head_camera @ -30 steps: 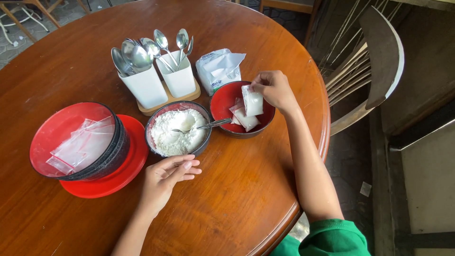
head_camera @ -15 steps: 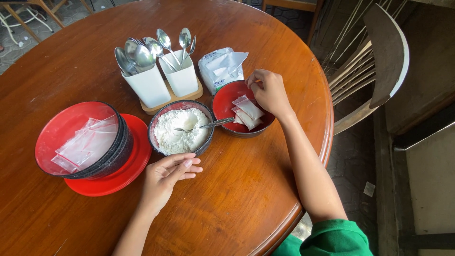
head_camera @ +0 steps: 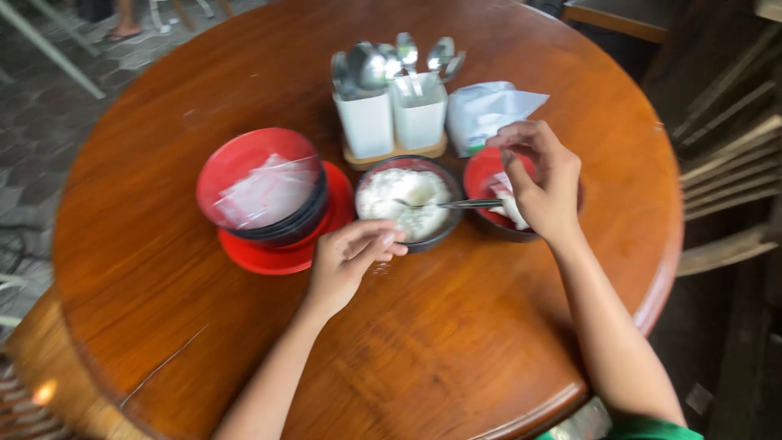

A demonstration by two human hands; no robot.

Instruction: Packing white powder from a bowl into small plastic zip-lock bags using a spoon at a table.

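Note:
My left hand (head_camera: pixel 346 261) rests on the round wooden table (head_camera: pixel 407 350), fingertips against the near rim of a dark bowl (head_camera: pixel 433 239) filled with white powder. A metal spoon (head_camera: pixel 464 204) lies in that bowl, handle pointing right. My right hand (head_camera: pixel 542 183) hovers over a red bowl (head_camera: pixel 481 169) that holds small white packets (head_camera: pixel 507 208). Its fingers are curled loosely, and I see nothing held in them. Neither hand grips anything.
A dark bowl with a red inside and clear little bags (head_camera: pixel 261 183) sits on a red plate (head_camera: pixel 277 257) at the left. Two white holders with spoons (head_camera: pixel 391 114) and a white plastic bag (head_camera: pixel 489 110) stand behind. A wooden chair (head_camera: pixel 725 187) is at the right.
My right hand held a white packet above the red bowl, lowered it in, and now hovers empty. The view has shifted right and closer; my left hand has barely moved.

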